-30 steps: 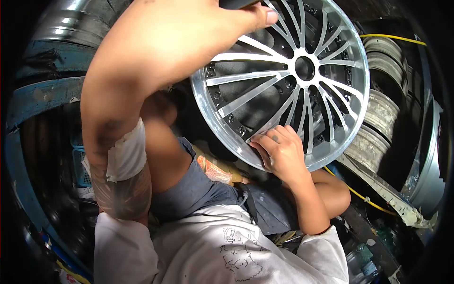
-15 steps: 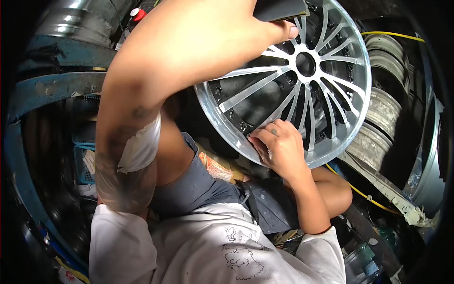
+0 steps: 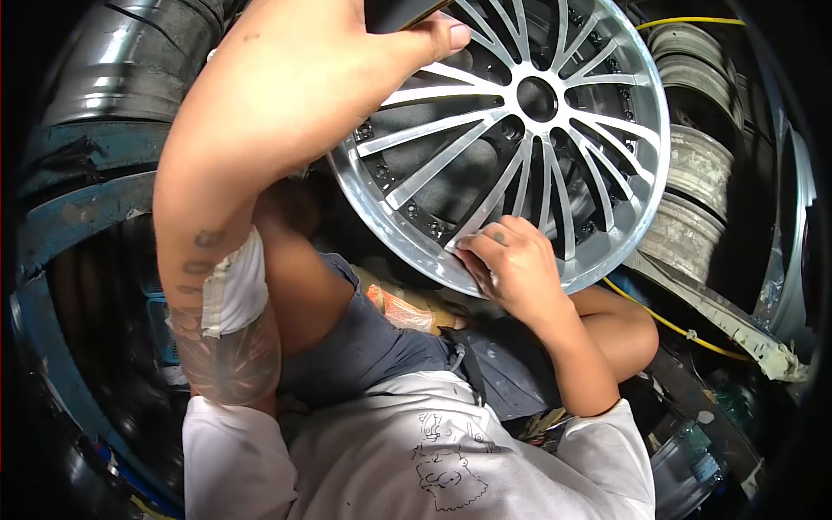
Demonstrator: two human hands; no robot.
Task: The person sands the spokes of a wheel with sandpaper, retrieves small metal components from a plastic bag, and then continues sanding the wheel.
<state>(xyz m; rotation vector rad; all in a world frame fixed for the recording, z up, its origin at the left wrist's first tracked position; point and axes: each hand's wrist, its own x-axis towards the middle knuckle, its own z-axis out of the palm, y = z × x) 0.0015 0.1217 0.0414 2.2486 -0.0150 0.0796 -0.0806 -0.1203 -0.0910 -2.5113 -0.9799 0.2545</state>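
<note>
A silver alloy wheel point(image 3: 562, 106) with many thin spokes and black gaps leans face up in front of my legs. My left hand point(image 3: 390, 48) is at the top edge of the view, over the wheel's upper left spokes. Its thumb lies along a dark flat sheet point(image 3: 406, 14), perhaps sandpaper; the other fingers are hidden or cut off. My right hand point(image 3: 513, 264) has its fingers curled over the near lip of the wheel, beside the end of a lower spoke. Its fingertips are partly hidden.
Dusty bare wheels point(image 3: 690, 169) are stacked at the right, by a yellow hose point(image 3: 667, 322). A dark glossy drum point(image 3: 130, 65) and a blue metal frame point(image 3: 104, 195) stand at the left. A clear plastic bottle point(image 3: 698, 464) lies lower right.
My left hand has shifted left with the dark sheet, and less of the sheet shows. The wheel appears slightly higher and further left in view. My right hand keeps its place on the rim.
</note>
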